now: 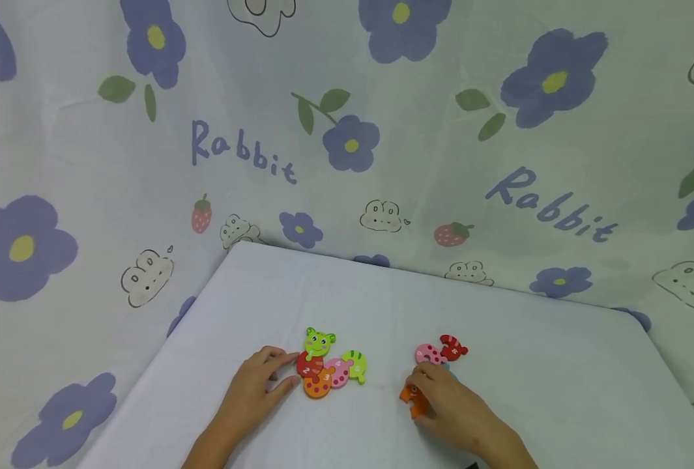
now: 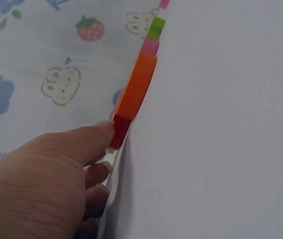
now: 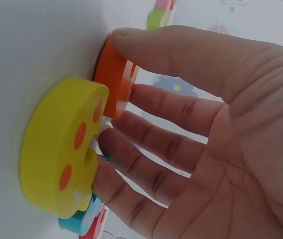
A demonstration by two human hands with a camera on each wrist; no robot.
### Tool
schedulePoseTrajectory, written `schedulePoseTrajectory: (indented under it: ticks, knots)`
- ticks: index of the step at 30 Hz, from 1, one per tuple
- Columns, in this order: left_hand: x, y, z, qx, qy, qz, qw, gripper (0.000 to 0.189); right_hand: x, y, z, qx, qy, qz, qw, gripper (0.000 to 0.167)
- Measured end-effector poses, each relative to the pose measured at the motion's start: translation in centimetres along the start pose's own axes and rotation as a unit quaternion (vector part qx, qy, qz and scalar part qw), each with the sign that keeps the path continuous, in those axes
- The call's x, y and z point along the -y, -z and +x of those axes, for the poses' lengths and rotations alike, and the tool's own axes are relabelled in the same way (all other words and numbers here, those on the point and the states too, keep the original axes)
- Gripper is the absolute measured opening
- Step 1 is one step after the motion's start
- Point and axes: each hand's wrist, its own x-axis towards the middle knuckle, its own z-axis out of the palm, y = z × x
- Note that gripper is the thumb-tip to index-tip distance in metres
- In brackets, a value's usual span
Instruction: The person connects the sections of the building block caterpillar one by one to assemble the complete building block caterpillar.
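My left hand rests beside a joined row of flat number puzzle pieces, its thumb against the red piece marked 2. That row has a green caterpillar face piece, then the red one, an orange piece marked 3, a pink piece and a light green piece. Farther right, my right hand pinches another orange piece between thumb and fingers. A yellow piece with orange dots lies under the other fingertips; the hand hides it in the head view.
Beyond the right hand lie a pink piece, a red piece and a blue piece partly covered by the hand. A white cloth covers the table. Behind it hangs a flower-and-rabbit printed curtain.
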Motion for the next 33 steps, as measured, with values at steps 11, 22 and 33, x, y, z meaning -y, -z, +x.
schedulePoseTrajectory:
  ticks: [11,22,33]
  knots:
    - [0.1,0.2,-0.3,0.005,0.012,0.005,0.9999,0.042,-0.3,0.3,-0.1,0.006,-0.016,0.008,0.9998,0.048]
    - [-0.1,0.0,-0.3,-0.002,0.011,0.004,0.9999,0.042,-0.9,1.3,-0.6,0.005,-0.014,0.033,0.9993,0.052]
    - [-0.2,0.0,-0.1,0.002,0.008,0.001,1.0,0.041,-2.5,2.9,-0.8,0.008,-0.123,0.061,0.9905,0.06]
